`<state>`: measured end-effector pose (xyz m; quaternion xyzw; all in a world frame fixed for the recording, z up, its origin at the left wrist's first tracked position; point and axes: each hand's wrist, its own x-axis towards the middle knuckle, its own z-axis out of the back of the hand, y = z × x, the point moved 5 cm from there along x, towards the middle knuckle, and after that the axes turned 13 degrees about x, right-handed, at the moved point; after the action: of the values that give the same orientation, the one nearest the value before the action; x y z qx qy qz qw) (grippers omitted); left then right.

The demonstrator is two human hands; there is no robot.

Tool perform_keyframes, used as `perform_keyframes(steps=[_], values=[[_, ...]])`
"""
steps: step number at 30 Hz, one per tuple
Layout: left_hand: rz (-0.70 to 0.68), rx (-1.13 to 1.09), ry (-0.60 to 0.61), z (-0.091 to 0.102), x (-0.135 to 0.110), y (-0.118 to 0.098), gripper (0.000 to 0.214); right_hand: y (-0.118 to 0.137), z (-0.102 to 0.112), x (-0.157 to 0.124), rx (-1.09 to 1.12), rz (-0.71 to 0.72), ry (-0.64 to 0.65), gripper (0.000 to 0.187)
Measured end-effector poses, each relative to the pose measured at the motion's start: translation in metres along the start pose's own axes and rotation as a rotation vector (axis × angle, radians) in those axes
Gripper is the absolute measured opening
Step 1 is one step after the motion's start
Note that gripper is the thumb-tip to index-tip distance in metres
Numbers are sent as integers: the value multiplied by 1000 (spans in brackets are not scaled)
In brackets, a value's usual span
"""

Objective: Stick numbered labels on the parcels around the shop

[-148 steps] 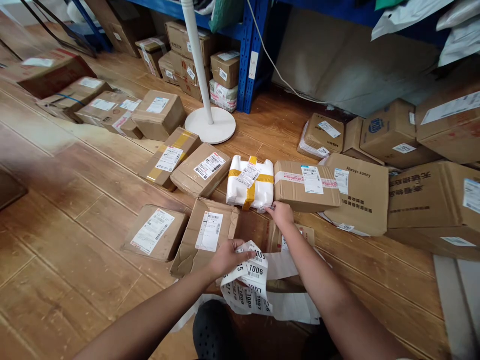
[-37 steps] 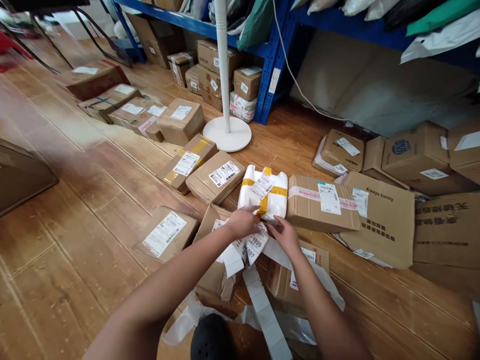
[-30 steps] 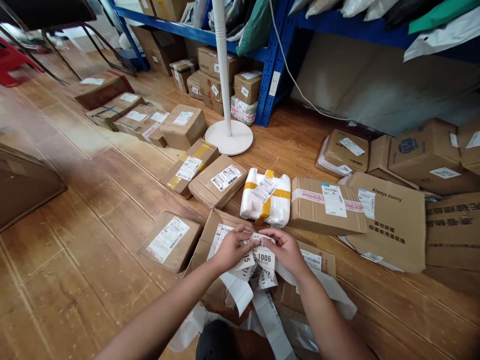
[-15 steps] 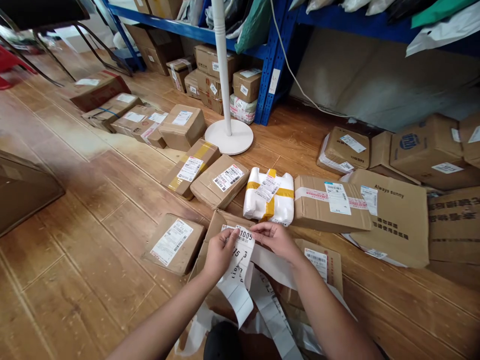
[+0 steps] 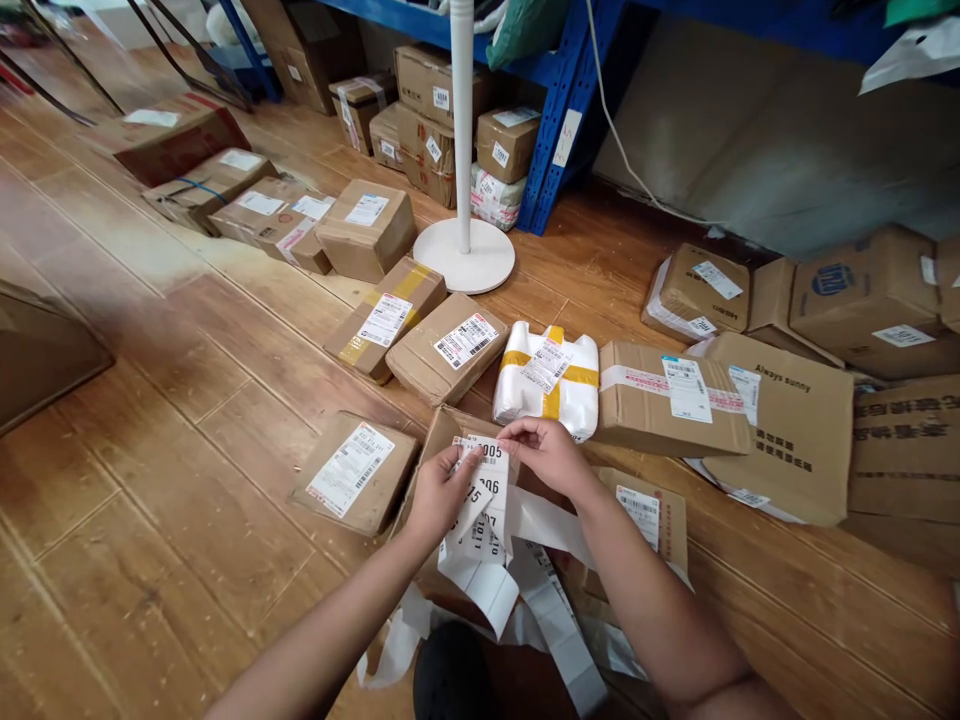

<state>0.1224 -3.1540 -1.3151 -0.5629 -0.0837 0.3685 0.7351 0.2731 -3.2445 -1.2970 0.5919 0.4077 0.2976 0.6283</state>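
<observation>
Between my hands hangs a strip of printed number labels, with "1005" at its top edge. My left hand is closed on the strip's left side, thumb on top. My right hand pinches the top right corner near "1005". Below, the strip folds over and trails as loose white backing paper toward my shoe. An open-looking carton stands under the labels, largely hidden by them. Just beyond my right hand lies a white parcel crossed with yellow tape.
Labelled cardboard boxes lie around: one box on the left, a pink-taped box on the right, and several in a row behind. A white pole base stands beyond them, before a blue shelf. My dark shoe is at the bottom.
The view has tilted down and shifted slightly. The label strip now lies flatter, showing more numbers below "1005". Both hands keep hold of it.
</observation>
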Motion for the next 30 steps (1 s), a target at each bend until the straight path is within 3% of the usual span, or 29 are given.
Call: perform_keyframes(steps=[4,11,14,17,20,22,26,30], values=[[-34,-62,66,0,0,0,34,2,-3,4,21,-27,-10,21],[-49,15,69,6,4,1,35,1,-7,8,11,-42,3,23],[-26,-37,95,5,5,11,33,-3,-11,10,1,-46,37,25],[108,-137,170,4,0,31,37,-10,-24,17,-16,-70,125,24],[277,-326,246,15,-10,48,41,-14,-49,35,-30,-71,218,25],[318,-373,250,33,-17,51,41,-14,-73,55,-101,-25,234,24],[227,-230,345,68,-37,48,34,-19,-126,112,-501,48,46,21],[177,-257,433,73,-57,55,34,-38,-169,160,-778,-6,-52,15]])
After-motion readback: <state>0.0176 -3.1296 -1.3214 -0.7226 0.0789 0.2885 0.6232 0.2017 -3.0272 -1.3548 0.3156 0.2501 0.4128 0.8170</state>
